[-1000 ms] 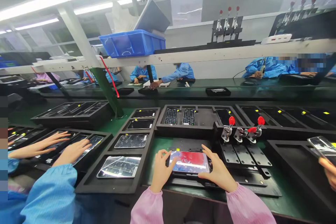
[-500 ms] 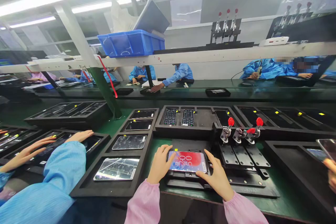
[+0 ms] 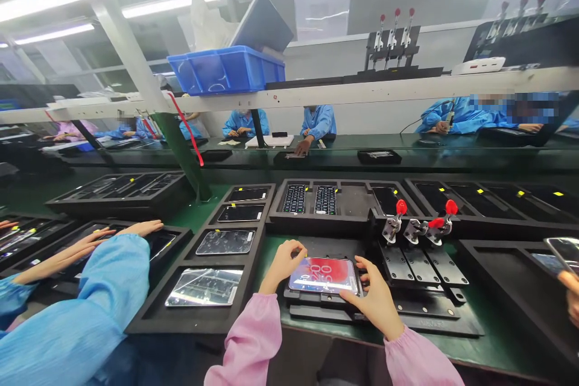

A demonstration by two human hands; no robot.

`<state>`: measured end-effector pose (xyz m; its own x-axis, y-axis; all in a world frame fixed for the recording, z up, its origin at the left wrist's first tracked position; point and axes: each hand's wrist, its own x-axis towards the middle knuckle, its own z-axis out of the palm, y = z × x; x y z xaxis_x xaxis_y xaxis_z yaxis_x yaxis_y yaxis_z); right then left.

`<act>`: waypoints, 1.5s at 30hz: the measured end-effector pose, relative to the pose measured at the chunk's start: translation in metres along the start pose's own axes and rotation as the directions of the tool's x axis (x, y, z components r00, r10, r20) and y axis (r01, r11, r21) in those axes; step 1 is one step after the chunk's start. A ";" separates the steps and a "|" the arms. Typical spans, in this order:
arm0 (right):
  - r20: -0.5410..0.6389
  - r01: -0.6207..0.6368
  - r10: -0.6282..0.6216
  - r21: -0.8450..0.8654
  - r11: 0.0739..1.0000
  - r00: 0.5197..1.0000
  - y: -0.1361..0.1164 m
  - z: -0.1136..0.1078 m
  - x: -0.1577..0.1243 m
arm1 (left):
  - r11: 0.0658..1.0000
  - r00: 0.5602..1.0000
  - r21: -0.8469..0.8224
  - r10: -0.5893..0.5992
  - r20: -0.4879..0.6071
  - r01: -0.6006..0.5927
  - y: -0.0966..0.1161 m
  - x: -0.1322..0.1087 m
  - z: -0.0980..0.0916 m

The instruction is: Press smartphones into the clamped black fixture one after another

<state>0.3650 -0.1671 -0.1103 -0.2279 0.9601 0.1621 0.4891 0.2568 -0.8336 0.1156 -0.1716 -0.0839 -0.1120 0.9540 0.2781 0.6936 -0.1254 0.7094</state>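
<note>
A smartphone [image 3: 323, 276] with a lit red and blue screen lies flat on a black fixture [image 3: 312, 304] in front of me. My left hand [image 3: 283, 265] is at its upper left corner, thumb and forefinger pinched together at a small yellow tab [image 3: 306, 256]. Around the phone's right end curls my right hand [image 3: 377, 298], thumb on the lower corner and fingers at the upper one. Beside it on the right, the fixture carries toggle clamps with red handles [image 3: 451, 207] and black pressure plates [image 3: 420, 268].
At left, a black foam tray [image 3: 246, 313] holds several phones [image 3: 205, 287]. More trays [image 3: 348, 217] line the back. A co-worker's blue-sleeved arms [image 3: 108, 277] reach over a tray at far left. Another person's hand [image 3: 570, 295] holds a phone at the right edge. A shelf [image 3: 325, 90] crosses overhead.
My left fingers have closed into a pinch at the yellow tab. My right fingers have curled closer round the phone's end. Across the bench, a co-worker's hand and tray have moved right.
</note>
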 end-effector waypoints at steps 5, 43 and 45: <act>-0.069 0.088 -0.086 0.028 0.996 0.994 0.004 0.004 -0.010 | 0.997 0.997 -0.039 0.068 0.032 -0.066 0.003 -0.004 -0.002; -0.390 0.549 -0.572 -0.179 0.816 0.722 -0.067 0.045 -0.026 | 0.854 0.996 -0.513 -0.064 0.066 0.089 0.034 -0.018 0.062; -0.407 0.537 -0.553 -0.163 0.827 0.727 -0.061 0.041 -0.025 | 0.876 0.994 -0.478 -0.097 -0.049 0.061 0.038 -0.024 0.057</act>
<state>0.3068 -0.2110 -0.0852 -0.0937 0.6014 0.7934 0.4197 0.7465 -0.5163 0.1848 -0.1842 -0.1008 -0.2133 0.9471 0.2398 0.2606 -0.1815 0.9482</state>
